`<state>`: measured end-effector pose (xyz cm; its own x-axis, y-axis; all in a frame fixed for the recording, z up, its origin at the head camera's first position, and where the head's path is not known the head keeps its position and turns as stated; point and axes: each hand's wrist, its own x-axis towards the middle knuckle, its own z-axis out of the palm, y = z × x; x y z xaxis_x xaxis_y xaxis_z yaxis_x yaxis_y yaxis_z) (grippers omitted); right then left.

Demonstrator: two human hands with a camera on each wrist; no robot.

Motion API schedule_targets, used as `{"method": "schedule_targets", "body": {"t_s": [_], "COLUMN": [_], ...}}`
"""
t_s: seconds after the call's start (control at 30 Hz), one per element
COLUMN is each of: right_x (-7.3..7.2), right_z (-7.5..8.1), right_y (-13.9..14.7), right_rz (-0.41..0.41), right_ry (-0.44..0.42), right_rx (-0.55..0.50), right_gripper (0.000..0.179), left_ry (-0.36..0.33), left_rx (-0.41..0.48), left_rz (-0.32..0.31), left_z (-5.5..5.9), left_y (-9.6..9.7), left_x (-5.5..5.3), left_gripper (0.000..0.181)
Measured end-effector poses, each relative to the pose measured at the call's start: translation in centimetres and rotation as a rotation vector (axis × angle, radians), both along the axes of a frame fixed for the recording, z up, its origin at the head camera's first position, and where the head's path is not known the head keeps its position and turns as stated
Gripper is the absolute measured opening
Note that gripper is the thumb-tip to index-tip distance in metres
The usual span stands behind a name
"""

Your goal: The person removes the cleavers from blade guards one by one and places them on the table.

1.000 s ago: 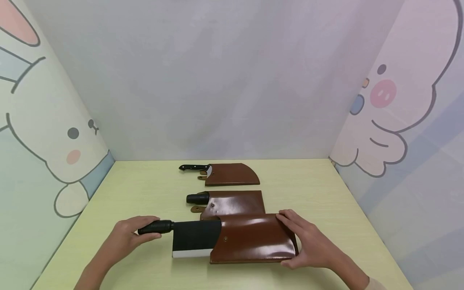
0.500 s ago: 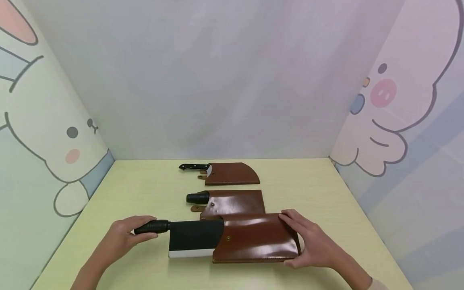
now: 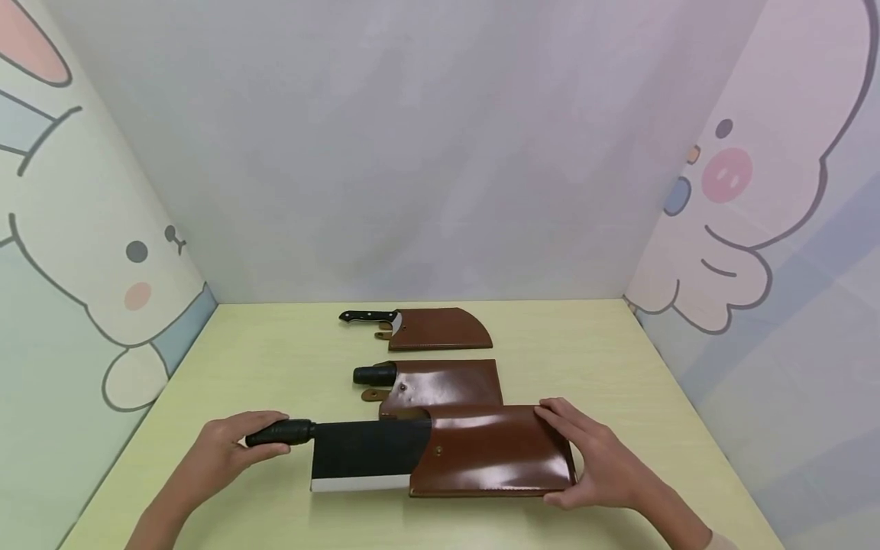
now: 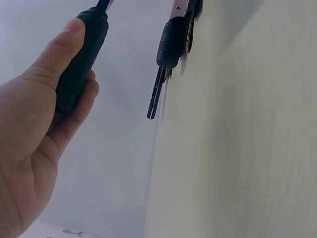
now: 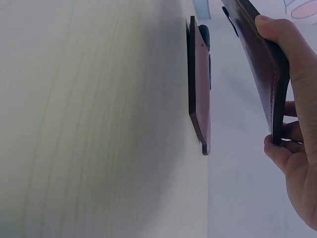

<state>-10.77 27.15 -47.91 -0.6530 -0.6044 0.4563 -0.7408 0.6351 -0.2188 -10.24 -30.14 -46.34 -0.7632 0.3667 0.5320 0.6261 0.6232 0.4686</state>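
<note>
A cleaver with a dark blade (image 3: 367, 449) and pale cutting edge sits partly inside a glossy brown leather sheath (image 3: 491, 451). My left hand (image 3: 223, 451) grips its black handle (image 3: 282, 432), and the left wrist view shows thumb and fingers wrapped round that handle (image 4: 79, 64). At the sheath's right end, my right hand (image 3: 594, 458) holds it by the edges. In the right wrist view the thumb and fingers pinch the stitched sheath (image 5: 262, 64) at its end. Cleaver and sheath are lifted above the table. The blade's tip half is hidden inside the sheath.
Behind lies a second sheathed knife (image 3: 443, 382) with a black handle, its near edge overlapped by the held sheath. Farther back rests another sheathed knife (image 3: 440, 328) with a riveted handle. The pale wooden table (image 3: 275, 359) meets a grey wall (image 3: 412, 191) at the back.
My left hand has moved left with the cleaver, and more of the blade shows outside the sheath. The right hand and sheath have shifted slightly right. The two knives behind have stayed put.
</note>
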Motion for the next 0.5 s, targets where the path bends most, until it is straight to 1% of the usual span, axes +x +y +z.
{"method": "schedule_targets", "body": {"t_s": [0.27, 0.4, 0.5], "right_x": [0.3, 0.5, 0.7], "right_z": [-0.1, -0.1, -0.2], "right_y": [0.8, 1.1, 1.5], "right_rz": [-0.028, -0.043, -0.046], "right_ry": [0.016, -0.025, -0.038], "right_rx": [0.003, 0.010, 0.016], "right_gripper": [0.114, 0.113, 0.112], "left_ry": [0.011, 0.001, -0.003], "left_rx": [0.030, 0.023, 0.012], "left_rz": [-0.030, -0.026, -0.021], "left_z": [-0.2, -0.4, -0.7], "left_y": [-0.4, -1.0, -1.4], "left_x": [-0.2, -0.1, 0.0], "left_gripper": [0.054, 0.053, 0.053]}}
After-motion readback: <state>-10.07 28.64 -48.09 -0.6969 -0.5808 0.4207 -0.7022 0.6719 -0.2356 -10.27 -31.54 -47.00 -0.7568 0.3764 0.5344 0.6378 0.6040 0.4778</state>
